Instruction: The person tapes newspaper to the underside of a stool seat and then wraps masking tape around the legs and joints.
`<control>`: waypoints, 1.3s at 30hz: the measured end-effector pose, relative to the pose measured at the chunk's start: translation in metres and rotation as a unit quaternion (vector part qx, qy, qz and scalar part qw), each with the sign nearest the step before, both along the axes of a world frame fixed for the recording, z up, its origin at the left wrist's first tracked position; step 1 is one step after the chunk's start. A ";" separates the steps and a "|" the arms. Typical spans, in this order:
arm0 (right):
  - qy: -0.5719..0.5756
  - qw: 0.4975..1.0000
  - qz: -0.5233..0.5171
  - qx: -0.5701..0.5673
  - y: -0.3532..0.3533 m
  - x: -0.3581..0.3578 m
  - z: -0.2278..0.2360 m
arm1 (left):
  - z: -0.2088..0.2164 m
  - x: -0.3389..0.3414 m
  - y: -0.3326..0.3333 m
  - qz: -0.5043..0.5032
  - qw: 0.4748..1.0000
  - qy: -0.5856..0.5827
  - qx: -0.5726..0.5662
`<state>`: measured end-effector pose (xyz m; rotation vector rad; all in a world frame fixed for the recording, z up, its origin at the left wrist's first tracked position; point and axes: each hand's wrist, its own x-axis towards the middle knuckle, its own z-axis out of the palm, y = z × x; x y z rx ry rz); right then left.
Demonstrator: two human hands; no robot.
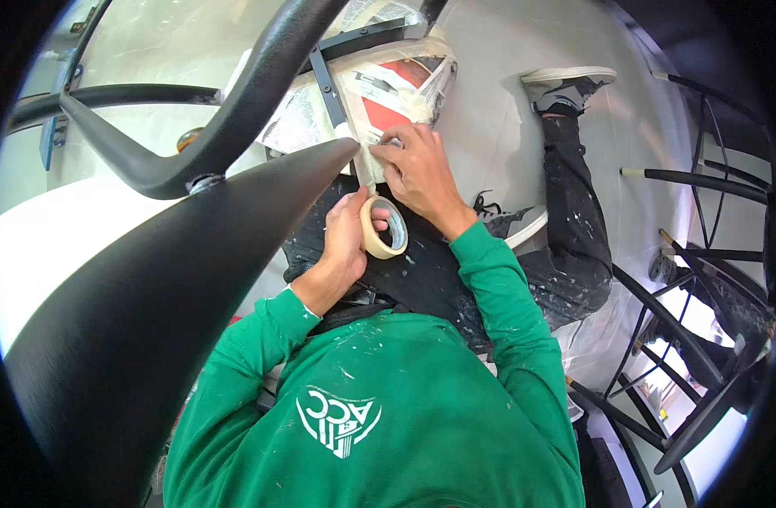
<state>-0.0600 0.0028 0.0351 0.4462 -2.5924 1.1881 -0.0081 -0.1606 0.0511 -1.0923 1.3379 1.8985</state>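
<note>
My left hand (344, 241) grips a roll of masking tape (374, 246), with its fingers through the ring. A pale strip of tape (363, 171) runs up from the roll. My right hand (423, 173) has its thumb and forefinger pinched on this strip, close to the tip of a large black tapered panel (176, 279). Just beyond my fingers is a part wrapped in newspaper and tape (386, 96), with a red patch showing. A flat dark metal bracket (326, 83) reaches down beside it. Whatever lies under the wrapping is hidden.
A thick black bent tube (261, 76) crosses the upper left, above a white surface (49, 245). My paint-spotted leg (574, 195) stretches over the pale floor (481, 110). Black tubular frames (701, 175) stand at the right, with another person's dark-clothed leg (716, 305) behind them.
</note>
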 end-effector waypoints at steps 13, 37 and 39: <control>-0.392 0.874 -0.157 -0.241 -0.031 0.074 0.023 | 0.009 -0.013 -0.011 -0.118 0.991 0.056 0.010; -0.419 0.870 -0.159 -0.209 -0.029 0.043 -0.006 | -0.012 -0.041 -0.035 -0.203 0.975 0.091 -0.012; -0.368 0.905 -0.157 -0.145 -0.032 0.042 0.006 | -0.013 -0.041 -0.033 -0.187 0.977 0.100 -0.002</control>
